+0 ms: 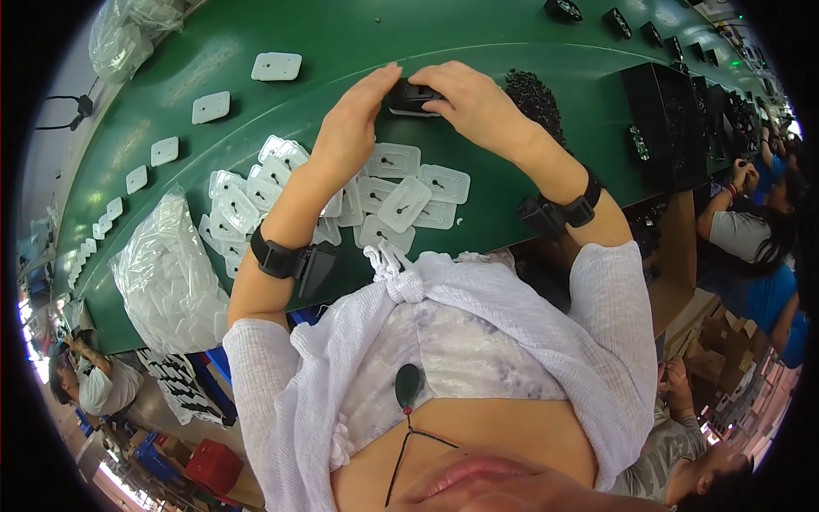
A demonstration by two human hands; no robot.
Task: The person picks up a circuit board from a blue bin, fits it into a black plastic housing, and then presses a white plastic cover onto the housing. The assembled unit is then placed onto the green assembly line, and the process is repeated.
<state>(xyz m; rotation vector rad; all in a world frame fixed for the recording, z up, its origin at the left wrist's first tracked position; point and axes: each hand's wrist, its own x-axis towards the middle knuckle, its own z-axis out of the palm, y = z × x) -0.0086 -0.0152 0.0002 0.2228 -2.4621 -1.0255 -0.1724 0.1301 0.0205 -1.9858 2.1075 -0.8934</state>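
A small black plastic housing [415,100] with a pale lower edge sits on the green work surface, between my two hands. My right hand [465,96] is closed on its right side, with the thumb at the near side and the fingers over the top. Along its left side my left hand [352,119] is stretched out, fingers straight and together; whether the fingertips touch it I cannot tell. Loose white plastic plates [404,203], each with a dark keyhole-shaped mark, lie heaped below and left of my hands. A pile of tiny black parts [533,98] is beside my right forearm.
White plates [275,66] stand in a spaced line on the green belt [358,34] at left. A clear bag of plates [175,282] rests at the near left edge. Black housings [616,23] line the far right, beyond a black bin [657,119]. Other people sit at both sides.
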